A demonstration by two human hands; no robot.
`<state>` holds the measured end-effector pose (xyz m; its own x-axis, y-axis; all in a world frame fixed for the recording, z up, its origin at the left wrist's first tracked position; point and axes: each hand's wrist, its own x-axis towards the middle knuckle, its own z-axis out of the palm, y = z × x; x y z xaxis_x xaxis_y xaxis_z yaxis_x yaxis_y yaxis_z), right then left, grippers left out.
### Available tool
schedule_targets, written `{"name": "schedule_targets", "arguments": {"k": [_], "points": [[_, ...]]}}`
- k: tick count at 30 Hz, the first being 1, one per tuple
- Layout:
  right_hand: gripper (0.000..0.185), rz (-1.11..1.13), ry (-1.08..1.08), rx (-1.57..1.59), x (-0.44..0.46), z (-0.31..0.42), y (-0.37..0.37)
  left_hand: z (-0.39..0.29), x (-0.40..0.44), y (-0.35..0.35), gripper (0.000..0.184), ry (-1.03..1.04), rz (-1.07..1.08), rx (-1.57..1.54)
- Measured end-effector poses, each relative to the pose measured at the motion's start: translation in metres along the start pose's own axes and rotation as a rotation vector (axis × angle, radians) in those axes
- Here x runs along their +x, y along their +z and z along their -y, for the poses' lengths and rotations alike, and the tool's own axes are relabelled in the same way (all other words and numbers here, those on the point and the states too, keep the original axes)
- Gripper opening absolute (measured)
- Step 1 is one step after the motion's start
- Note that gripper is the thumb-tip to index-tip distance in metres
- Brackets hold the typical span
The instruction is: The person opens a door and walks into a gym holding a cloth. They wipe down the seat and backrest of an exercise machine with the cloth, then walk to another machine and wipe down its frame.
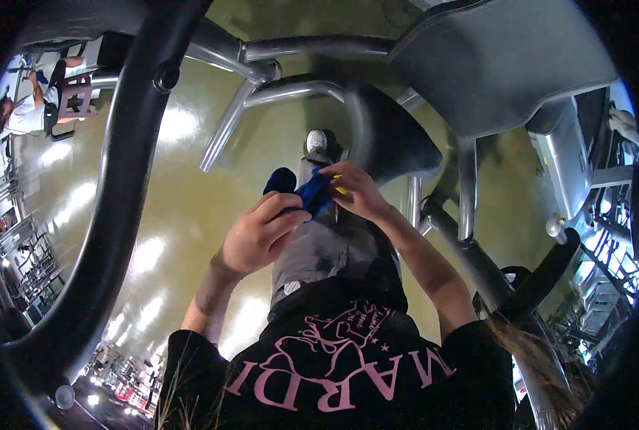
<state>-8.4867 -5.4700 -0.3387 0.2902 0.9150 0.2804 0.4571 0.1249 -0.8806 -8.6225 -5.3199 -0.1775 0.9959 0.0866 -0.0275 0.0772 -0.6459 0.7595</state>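
A crumpled blue cloth [312, 195] is held between my two hands, above my legs. My left hand [262, 229] pinches its left side, with the fingers curled together. From the right, my right hand [355, 190] grips the other side with bent fingers. A darker blue rounded piece [281, 180] sticks up just above my left fingers; I cannot tell whether it belongs to the cloth. Something small and yellow [340, 186] shows by my right fingers, too little of it to name.
A black padded seat [391, 136] and a larger grey pad [499, 68] stand ahead and to the right on metal tubes. A thick dark frame bar [129, 179] curves along the left. Farther left, a person [29, 107] sits on equipment.
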Motion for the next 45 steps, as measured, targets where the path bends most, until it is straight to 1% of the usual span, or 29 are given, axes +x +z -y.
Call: {"name": "schedule_targets", "arguments": {"k": [2,3,6,8,12,17,20,21,24,26,27,29,30,33,36,37,40,41,44,45], "points": [[0.024,-0.09,0.046,-0.056,-0.01,0.0,-0.004,-0.003,-0.001,-0.002,0.033,-0.034,-0.031,-0.005],[0.023,-0.091,0.05,-0.078,-0.013,0.0,-0.004,-0.004,-0.001,-0.002,0.036,-0.05,-0.047,-0.01],[0.023,-0.081,0.048,-0.133,-0.016,-0.003,-0.003,0.0,-0.003,-0.005,0.033,-0.019,-0.002,0.02],[0.023,-0.064,0.042,-0.151,-0.012,-0.003,0.001,0.0,-0.005,-0.003,0.034,-0.016,-0.009,0.01],[0.025,-0.017,-0.015,-0.144,0.002,-0.003,0.012,-0.003,-0.009,0.0,0.036,-0.071,-0.049,-0.003],[0.027,0.015,-0.129,-0.172,0.011,-0.004,0.024,-0.009,-0.009,-0.002,0.032,-0.154,-0.11,0.04],[0.023,-0.05,-0.157,-0.166,0.008,-0.006,0.028,-0.015,-0.011,-0.004,0.031,-0.202,-0.117,0.027],[0.025,-0.045,-0.165,-0.172,0.011,-0.005,0.026,-0.015,-0.011,-0.004,0.031,-0.215,-0.114,0.014],[0.03,-0.04,-0.177,-0.175,0.018,0.002,0.024,-0.01,-0.015,-0.002,0.039,-0.136,-0.05,-0.04],[0.031,-0.051,-0.18,-0.159,0.021,0.003,0.025,-0.011,-0.014,-0.002,0.04,-0.123,-0.029,-0.039],[0.03,-0.076,-0.146,-0.146,0.019,-0.002,0.027,-0.011,-0.012,-0.001,0.041,-0.117,-0.018,-0.038],[0.029,-0.129,-0.073,-0.12,0.012,-0.012,0.032,-0.011,-0.014,0.0,0.035,-0.184,-0.088,-0.034],[0.03,-0.136,-0.049,-0.149,0.013,-0.013,0.026,-0.009,-0.013,0.001,0.033,-0.214,-0.122,-0.033],[0.03,-0.173,0.028,-0.221,0.016,-0.007,-0.012,-0.004,-0.011,0.0,0.034,-0.315,-0.195,0.001],[0.03,-0.086,0.067,-0.269,0.002,-0.008,-0.042,0.018,-0.013,0.014,0.035,-0.45,-0.166,-0.052],[0.029,-0.046,0.1,-0.246,-0.004,-0.008,-0.05,0.028,-0.012,0.023,0.033,-0.439,-0.166,-0.017],[0.028,0.003,0.122,-0.334,-0.015,-0.022,-0.063,0.061,-0.005,0.05,0.028,-0.387,-0.156,-0.059],[0.026,-0.009,0.197,-0.374,-0.017,-0.026,-0.067,0.075,-0.001,0.061,0.026,-0.362,-0.154,-0.069],[0.025,0.03,0.22,-0.467,-0.018,-0.036,-0.091,0.102,0.026,0.079,0.02,-0.286,-0.167,-0.092],[0.022,-0.036,0.207,-0.455,-0.014,-0.033,-0.103,0.103,0.039,0.081,0.019,-0.257,-0.188,-0.093]]}}
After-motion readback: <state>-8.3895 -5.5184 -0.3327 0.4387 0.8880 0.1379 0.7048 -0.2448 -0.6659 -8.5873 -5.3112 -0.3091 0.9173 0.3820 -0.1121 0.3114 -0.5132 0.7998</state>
